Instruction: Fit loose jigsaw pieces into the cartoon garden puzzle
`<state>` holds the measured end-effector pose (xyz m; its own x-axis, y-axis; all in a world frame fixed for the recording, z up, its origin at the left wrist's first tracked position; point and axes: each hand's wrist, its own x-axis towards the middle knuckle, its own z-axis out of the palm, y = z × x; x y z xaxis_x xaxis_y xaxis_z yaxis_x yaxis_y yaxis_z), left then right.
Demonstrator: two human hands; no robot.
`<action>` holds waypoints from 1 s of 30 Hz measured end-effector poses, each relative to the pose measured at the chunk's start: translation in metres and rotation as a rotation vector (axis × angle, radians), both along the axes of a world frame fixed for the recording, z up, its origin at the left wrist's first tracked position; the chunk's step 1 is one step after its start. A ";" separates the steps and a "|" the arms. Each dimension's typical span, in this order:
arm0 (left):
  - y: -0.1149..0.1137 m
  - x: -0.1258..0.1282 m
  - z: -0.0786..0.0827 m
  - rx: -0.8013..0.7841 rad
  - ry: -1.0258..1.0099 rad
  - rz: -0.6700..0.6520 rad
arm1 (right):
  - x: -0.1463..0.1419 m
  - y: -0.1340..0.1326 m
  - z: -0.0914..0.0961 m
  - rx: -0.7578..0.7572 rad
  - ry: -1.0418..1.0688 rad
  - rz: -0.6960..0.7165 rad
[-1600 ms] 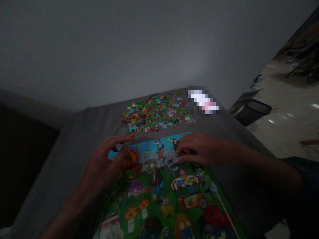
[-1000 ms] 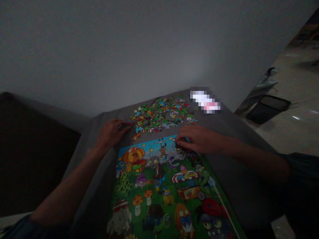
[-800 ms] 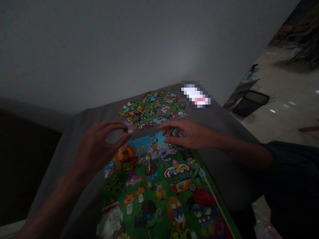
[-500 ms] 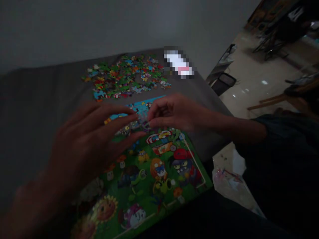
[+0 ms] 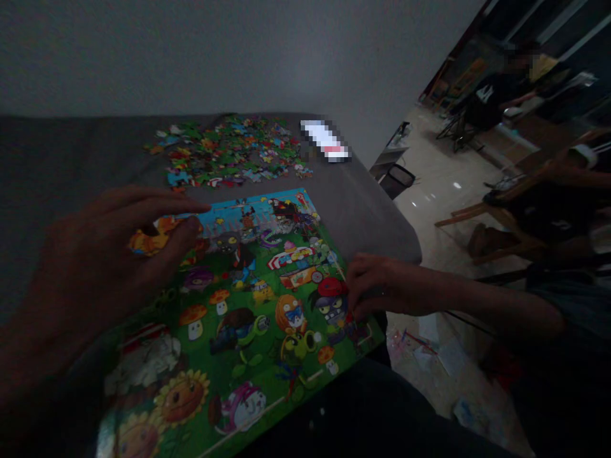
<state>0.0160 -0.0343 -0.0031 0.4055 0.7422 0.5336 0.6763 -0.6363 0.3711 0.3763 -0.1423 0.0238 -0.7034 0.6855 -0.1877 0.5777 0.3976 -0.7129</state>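
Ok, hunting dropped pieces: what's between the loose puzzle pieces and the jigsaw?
Head view: only grey cloth separates the loose puzzle pieces from the jigsaw.

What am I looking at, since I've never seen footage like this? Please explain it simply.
This comes from a camera worn on a person's head, looking forward and down, so these are their own bare hands, not a machine. On a grey cloth surface lies a cartoon jigsaw puzzle, with a heap of loose pieces beyond it. The left hand is at an orange piece; the right hand is at the puzzle's right edge. Whether either grips anything, I cannot tell.
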 end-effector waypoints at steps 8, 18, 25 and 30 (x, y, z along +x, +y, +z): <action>0.003 0.002 -0.003 -0.010 0.021 -0.023 | -0.005 -0.006 0.003 -0.177 0.068 0.014; 0.002 0.002 -0.006 0.019 0.022 0.005 | -0.008 -0.012 -0.009 -0.104 0.040 -0.016; 0.001 0.002 0.001 -0.034 0.024 -0.011 | -0.004 -0.015 -0.016 -0.069 0.022 0.014; 0.014 -0.010 0.004 -0.081 0.044 0.056 | -0.007 0.010 0.009 -0.101 -0.003 0.076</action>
